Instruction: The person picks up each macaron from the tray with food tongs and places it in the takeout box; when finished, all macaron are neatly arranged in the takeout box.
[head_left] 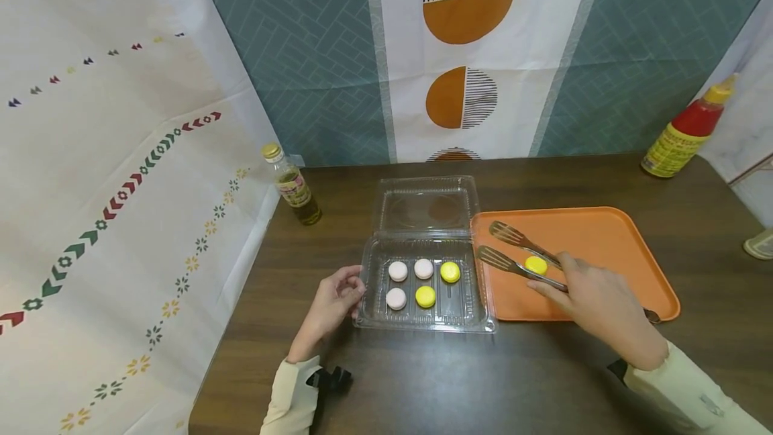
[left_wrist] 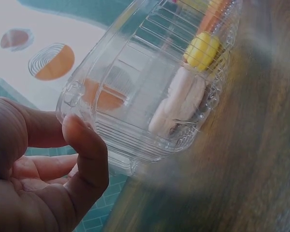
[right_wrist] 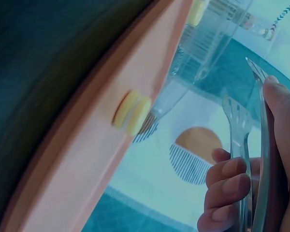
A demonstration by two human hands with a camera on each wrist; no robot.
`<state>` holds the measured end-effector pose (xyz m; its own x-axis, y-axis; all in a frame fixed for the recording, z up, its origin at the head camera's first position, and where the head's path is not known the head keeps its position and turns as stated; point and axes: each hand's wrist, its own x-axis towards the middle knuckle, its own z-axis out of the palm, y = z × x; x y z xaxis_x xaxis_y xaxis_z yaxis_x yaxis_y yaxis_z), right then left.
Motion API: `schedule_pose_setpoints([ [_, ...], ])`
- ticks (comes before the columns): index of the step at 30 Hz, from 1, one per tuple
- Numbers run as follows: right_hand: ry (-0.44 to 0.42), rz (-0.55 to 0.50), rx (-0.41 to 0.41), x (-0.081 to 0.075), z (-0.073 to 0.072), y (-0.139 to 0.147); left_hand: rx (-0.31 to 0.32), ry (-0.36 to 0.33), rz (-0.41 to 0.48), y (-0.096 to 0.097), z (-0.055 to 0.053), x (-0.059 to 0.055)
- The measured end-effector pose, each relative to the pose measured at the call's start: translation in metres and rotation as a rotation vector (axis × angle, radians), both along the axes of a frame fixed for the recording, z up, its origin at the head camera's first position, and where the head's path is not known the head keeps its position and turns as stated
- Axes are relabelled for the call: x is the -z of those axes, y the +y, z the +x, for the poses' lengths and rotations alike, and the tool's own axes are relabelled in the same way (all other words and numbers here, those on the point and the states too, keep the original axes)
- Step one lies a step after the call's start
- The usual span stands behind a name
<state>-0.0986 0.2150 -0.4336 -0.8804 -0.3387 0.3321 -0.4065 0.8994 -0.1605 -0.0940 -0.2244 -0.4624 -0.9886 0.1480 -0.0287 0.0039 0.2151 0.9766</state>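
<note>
My right hand grips metal tongs over the orange tray; their slotted tips stand apart, with nothing between them. Below the tongs a yellow macaron sits on the tray, and the right wrist view shows this macaron from the side. My left hand pinches the left rim of a clear plastic box, thumb and finger at its edge. Inside the box lie several macarons: white ones such as the front one, and two yellow ones, the nearer in the front row.
The box's clear lid lies folded back behind it. A glass oil bottle stands at the back left. At the back right is a red and yellow squeeze bottle. A pale object shows at the right edge of the dark wooden table.
</note>
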Motion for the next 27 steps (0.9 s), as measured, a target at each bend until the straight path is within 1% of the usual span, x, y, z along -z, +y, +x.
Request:
schedule_pose_setpoints([
  [2, 0.040, -0.001, -0.007, 0.002, 0.001, 0.004, -0.001, 0.002, -0.001, 0.000, 0.000, 0.001],
  [5, 0.070, -0.012, -0.026, 0.004, 0.002, 0.011, -0.006, 0.006, -0.007, 0.000, 0.000, 0.002],
  [9, 0.059, -0.028, -0.039, 0.008, 0.004, 0.022, -0.009, 0.001, 0.005, 0.000, -0.001, 0.003],
  [10, 0.067, -0.025, -0.044, 0.009, 0.004, 0.025, -0.010, -0.003, 0.009, 0.000, -0.001, 0.003],
  [15, 0.089, -0.010, -0.034, 0.015, 0.006, 0.039, -0.008, -0.020, 0.002, -0.001, -0.001, 0.002],
  [16, 0.102, 0.001, -0.038, 0.016, 0.007, 0.042, -0.004, -0.019, -0.006, -0.001, -0.001, 0.002],
  [20, 0.091, 0.016, -0.010, 0.023, 0.010, 0.050, 0.010, -0.001, -0.029, -0.002, -0.001, 0.003],
  [23, 0.098, 0.023, 0.013, 0.027, 0.013, 0.055, 0.016, 0.001, -0.023, -0.002, -0.001, 0.003],
  [27, 0.125, 0.031, 0.013, 0.032, 0.015, 0.059, 0.018, -0.002, -0.011, -0.002, -0.001, 0.003],
])
